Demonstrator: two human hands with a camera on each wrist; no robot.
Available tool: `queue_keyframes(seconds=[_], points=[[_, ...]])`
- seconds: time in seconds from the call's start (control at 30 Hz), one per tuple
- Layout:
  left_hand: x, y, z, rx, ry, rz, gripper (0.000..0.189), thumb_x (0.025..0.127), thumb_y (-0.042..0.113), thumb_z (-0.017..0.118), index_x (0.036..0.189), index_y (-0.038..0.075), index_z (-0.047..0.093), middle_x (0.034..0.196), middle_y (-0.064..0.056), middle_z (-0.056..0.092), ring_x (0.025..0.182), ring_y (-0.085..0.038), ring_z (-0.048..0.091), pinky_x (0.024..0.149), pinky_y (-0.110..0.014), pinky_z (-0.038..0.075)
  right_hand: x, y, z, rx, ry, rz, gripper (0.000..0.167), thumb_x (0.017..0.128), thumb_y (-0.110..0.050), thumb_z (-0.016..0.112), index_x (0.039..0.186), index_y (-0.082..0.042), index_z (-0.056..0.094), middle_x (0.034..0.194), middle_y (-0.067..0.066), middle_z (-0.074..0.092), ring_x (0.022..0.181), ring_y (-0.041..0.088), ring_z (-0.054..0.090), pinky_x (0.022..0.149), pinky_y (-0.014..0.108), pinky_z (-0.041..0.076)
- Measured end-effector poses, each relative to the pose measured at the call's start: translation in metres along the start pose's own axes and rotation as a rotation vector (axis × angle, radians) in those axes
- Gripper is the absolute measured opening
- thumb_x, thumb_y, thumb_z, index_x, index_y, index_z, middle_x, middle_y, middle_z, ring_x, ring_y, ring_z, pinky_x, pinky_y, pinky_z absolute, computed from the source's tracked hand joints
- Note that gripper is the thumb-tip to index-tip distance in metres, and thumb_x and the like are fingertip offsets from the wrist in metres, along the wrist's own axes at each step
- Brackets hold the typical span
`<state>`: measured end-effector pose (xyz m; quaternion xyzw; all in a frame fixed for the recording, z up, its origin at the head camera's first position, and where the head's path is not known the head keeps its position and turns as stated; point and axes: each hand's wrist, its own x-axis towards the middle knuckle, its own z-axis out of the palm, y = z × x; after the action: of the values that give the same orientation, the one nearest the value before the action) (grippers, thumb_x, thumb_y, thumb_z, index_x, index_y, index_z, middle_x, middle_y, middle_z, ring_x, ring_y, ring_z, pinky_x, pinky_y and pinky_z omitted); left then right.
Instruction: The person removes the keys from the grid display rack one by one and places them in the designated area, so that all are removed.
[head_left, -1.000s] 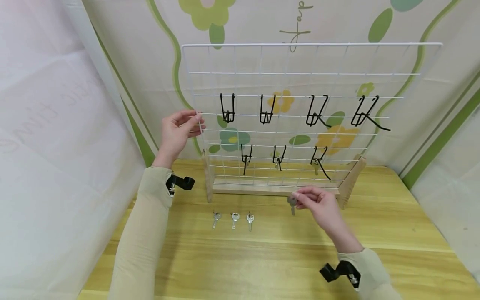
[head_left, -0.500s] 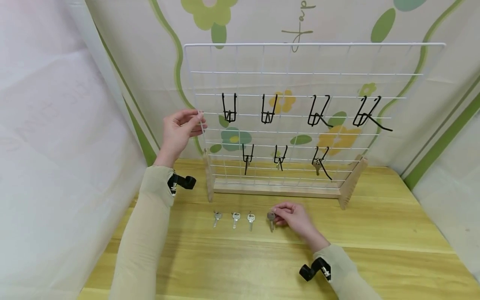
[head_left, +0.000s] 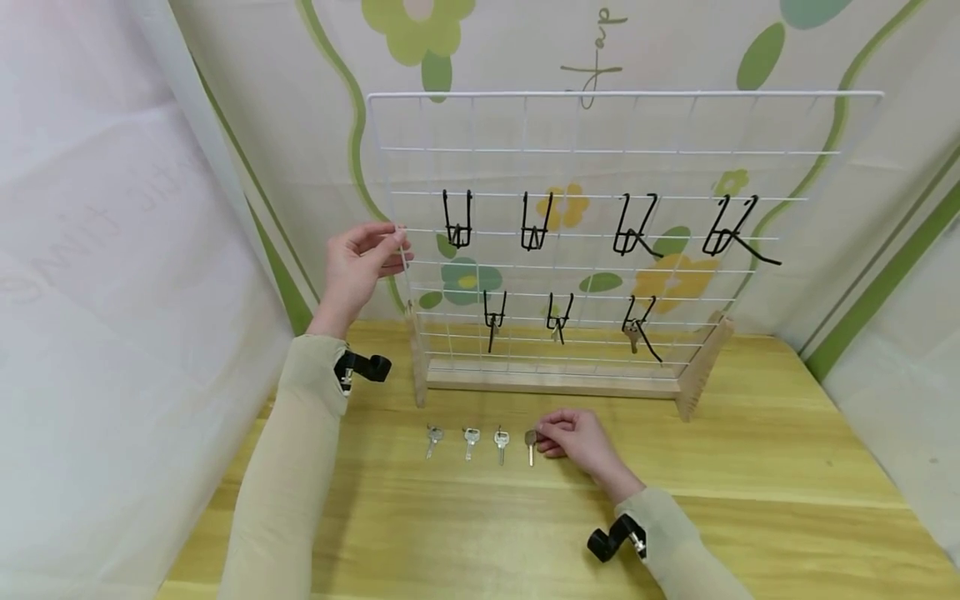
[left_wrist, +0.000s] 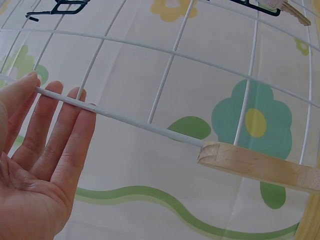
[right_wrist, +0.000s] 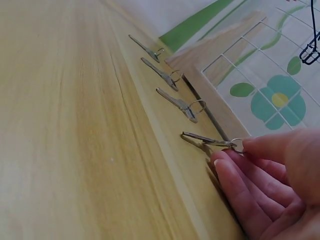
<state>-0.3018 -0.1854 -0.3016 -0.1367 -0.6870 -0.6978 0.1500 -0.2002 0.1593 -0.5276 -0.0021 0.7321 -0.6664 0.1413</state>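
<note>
My right hand pinches a key by its ring, at the right end of a row of keys on the wooden table. In the right wrist view the held key is close over the wood, its tip pointing away from my fingers. Three silver keys lie to its left: one key nearest, a middle key and an outer key. My left hand holds the left edge wire of the white grid rack, thumb in front and fingers behind, as the left wrist view shows.
Black hooks sit in two rows on the grid, such as a long upper right hook. A key hangs at the lower right hook. Wooden feet support the rack. A patterned cloth stands behind it.
My right hand has moved left and down with the key, from before the rack's base to beside the row of keys. The left hand keeps its hold on the rack edge.
</note>
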Motion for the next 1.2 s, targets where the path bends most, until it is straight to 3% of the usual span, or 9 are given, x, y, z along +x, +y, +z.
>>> queue_keyframes(seconds=[0.23,0.43,0.6,0.83,1.03,1.2], points=[[0.000,-0.001,0.000,-0.001,0.006,0.003,0.026,0.095,0.021,0.076,0.111,0.001,0.073,0.098,-0.013,0.075,0.084,-0.023,0.075,0.076,-0.033,0.063,0.001,-0.002,0.003,-0.120,0.065,-0.003,0.011,0.097,-0.001,0.068,0.104,0.007,0.071,0.088,0.014,0.074,0.069,0.023,0.070,0.061,0.032,0.063],[0.000,-0.002,-0.001,-0.004,0.003,0.006,0.025,0.094,0.021,0.076,0.110,0.002,0.074,0.098,-0.013,0.075,0.084,-0.023,0.075,0.076,-0.033,0.063,-0.001,-0.003,0.003,-0.261,0.094,-0.053,0.006,0.094,-0.003,0.073,0.096,0.002,0.075,0.078,0.009,0.070,0.065,0.021,0.067,0.056,0.032,0.061],[0.001,-0.002,-0.001,0.001,0.003,0.009,0.024,0.095,0.021,0.076,0.109,0.003,0.074,0.098,-0.013,0.075,0.083,-0.022,0.075,0.076,-0.033,0.063,-0.001,-0.005,0.002,-0.299,0.096,-0.053,0.005,0.093,-0.004,0.074,0.095,0.000,0.076,0.076,0.007,0.069,0.065,0.020,0.066,0.055,0.031,0.061],[0.001,-0.002,-0.001,0.007,-0.001,0.010,0.027,0.095,0.021,0.076,0.111,0.000,0.073,0.098,-0.013,0.075,0.083,-0.022,0.075,0.076,-0.033,0.063,-0.004,-0.014,-0.005,-0.329,0.132,-0.050,0.009,0.093,-0.008,0.076,0.099,-0.002,0.076,0.082,0.007,0.072,0.068,0.022,0.068,0.058,0.032,0.061],[0.001,-0.003,-0.001,-0.007,0.000,0.012,0.023,0.095,0.020,0.076,0.109,0.002,0.074,0.097,-0.013,0.075,0.083,-0.022,0.075,0.076,-0.034,0.063,-0.007,-0.037,-0.012,-0.366,0.175,-0.166,0.016,0.093,-0.013,0.078,0.105,-0.003,0.077,0.093,0.007,0.075,0.083,0.025,0.071,0.069,0.030,0.061],[0.002,-0.003,-0.001,-0.011,-0.004,0.010,0.026,0.095,0.019,0.076,0.111,-0.001,0.073,0.098,-0.013,0.075,0.083,-0.022,0.075,0.076,-0.033,0.063,-0.014,-0.067,-0.009,-0.318,0.192,-0.251,0.025,0.094,-0.023,0.078,0.111,-0.006,0.076,0.106,0.005,0.074,0.093,0.022,0.070,0.079,0.027,0.059]])
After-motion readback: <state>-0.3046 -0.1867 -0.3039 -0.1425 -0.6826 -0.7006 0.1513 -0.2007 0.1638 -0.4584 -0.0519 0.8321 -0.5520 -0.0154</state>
